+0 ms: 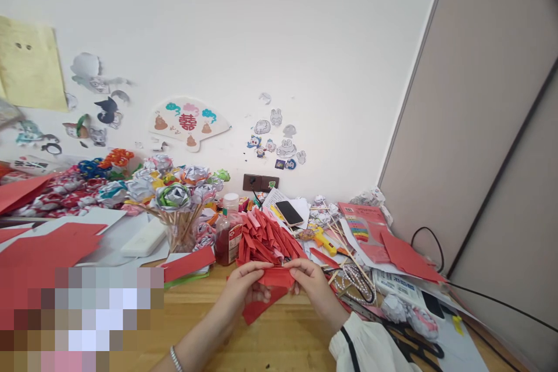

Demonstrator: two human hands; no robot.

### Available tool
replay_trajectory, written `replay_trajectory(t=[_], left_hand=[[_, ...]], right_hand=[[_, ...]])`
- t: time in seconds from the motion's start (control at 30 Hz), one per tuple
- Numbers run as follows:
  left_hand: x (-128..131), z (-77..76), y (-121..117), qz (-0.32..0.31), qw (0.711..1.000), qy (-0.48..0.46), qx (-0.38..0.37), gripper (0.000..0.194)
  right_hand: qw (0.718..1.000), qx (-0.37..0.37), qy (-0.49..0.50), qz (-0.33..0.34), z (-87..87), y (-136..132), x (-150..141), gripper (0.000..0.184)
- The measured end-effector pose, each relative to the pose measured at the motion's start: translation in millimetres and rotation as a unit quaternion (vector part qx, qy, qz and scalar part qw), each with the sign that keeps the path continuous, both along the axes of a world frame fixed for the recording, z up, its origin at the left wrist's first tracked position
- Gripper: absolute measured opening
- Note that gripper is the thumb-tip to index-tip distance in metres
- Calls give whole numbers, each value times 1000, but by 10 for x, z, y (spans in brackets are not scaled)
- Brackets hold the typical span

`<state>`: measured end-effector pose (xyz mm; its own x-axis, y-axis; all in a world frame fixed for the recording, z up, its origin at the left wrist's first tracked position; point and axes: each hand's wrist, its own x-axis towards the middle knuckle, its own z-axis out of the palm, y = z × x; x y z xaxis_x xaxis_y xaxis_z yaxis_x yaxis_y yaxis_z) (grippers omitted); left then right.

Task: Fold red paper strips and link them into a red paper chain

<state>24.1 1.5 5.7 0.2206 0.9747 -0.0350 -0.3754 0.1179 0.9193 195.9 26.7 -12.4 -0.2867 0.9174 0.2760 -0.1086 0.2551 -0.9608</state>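
Observation:
A sheet of red paper (279, 276) is stretched between my two hands above the wooden table's front part. My left hand (245, 286) pinches its left side, thumb on top along the upper edge and fingers curled beneath. On the other side my right hand (313, 285) grips it the same way. The upper edge looks folded over, and a pointed red flap (265, 303) hangs below. Just behind the hands lies a heap of folded red paper strips (267, 237). The fingertips under the paper are partly hidden.
Left of the heap stand a bottle of red liquid (228, 241) and a cup of paper flowers on sticks (179, 233). A phone (289, 213), a yellow glue gun (325, 241), a bead string (360, 282) and black scissors (407, 340) lie rightward. Cables cross the right side.

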Motion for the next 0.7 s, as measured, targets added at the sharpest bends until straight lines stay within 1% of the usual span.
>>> replay_trajectory(t=[0.1, 0.23, 0.3, 0.43, 0.53, 0.63, 0.7], left_hand=[[4, -2, 14, 3, 1000, 17, -10, 34], [9, -32, 43, 5, 997, 68, -26, 37], [12, -44, 55, 9, 995, 92, -22, 38], [32, -40, 56, 17, 989, 143, 37, 37], [50, -38, 40, 26, 978, 185, 91, 31], [57, -51, 28, 47, 962, 228, 142, 21], [59, -64, 27, 54, 954, 245, 162, 16]], right_hand=[[999, 23, -30, -5, -15, 14, 14, 20], [995, 55, -83, -9, -49, 23, 23, 19], [992, 69, -106, -15, -36, -1, 23, 18], [987, 90, -129, -40, 70, -108, 17, 20], [983, 105, -149, -34, 132, -164, 2, 23], [976, 122, -180, -28, 113, -148, -22, 24], [972, 123, -199, -31, 74, -116, -34, 23]])
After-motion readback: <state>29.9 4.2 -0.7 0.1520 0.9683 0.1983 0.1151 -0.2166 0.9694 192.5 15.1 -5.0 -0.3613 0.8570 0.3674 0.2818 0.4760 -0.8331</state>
